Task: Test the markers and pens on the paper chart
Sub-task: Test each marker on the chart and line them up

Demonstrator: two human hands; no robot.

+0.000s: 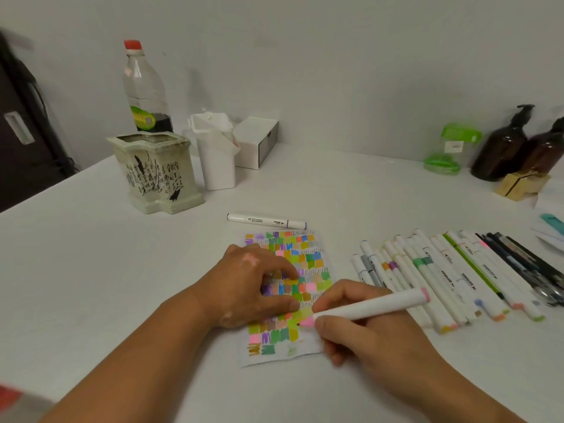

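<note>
A small paper chart [308,257] covered with coloured swatches lies on the white table [122,270]. My left hand [253,282] rests on the chart's left half, fingers pressing the paper down. My right hand [363,331] grips a white marker with a pink end cap [378,305]; its tip touches a pink swatch near the chart's lower right. A row of several white markers [427,279] lies to the right of the chart, with dark pens [525,264] beyond them. One capped white marker [267,221] lies just above the chart.
A ceramic pot [155,172], a plastic bottle [146,90], a white holder [216,154] and a white box [256,141] stand at the back left. Two brown pump bottles [503,148], a green jar [448,148] and a gold box [522,184] stand at the back right.
</note>
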